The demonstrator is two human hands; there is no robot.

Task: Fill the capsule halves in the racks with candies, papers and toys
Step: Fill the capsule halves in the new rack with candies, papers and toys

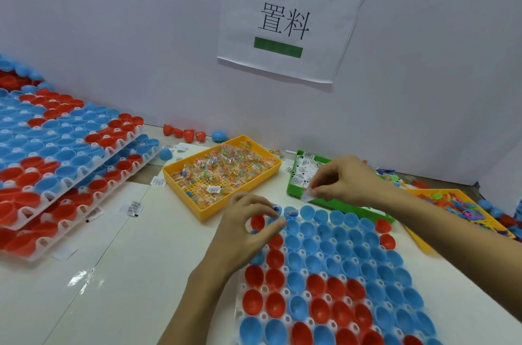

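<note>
A white rack [285, 292] of blue and red capsule halves lies in front of me. My left hand [243, 234] hovers over its far left corner, fingers curled, with a small candy [275, 207] at its fingertips above a blue half. My right hand [347, 179] pinches a small folded paper [308, 194] just over the rack's far edge, in front of the green tray [293, 186] of papers. One blue half [291, 213] near the far edge holds a small item. The yellow tray [183, 183] holds wrapped candies. An orange tray [418, 234] of toys sits at the right.
Two stacked racks [70, 158] of red and blue halves lie at the left. Loose capsule halves [185, 134] rest by the wall. Stray papers [132, 207] lie on the white table. A paper sign [285, 19] hangs on the wall.
</note>
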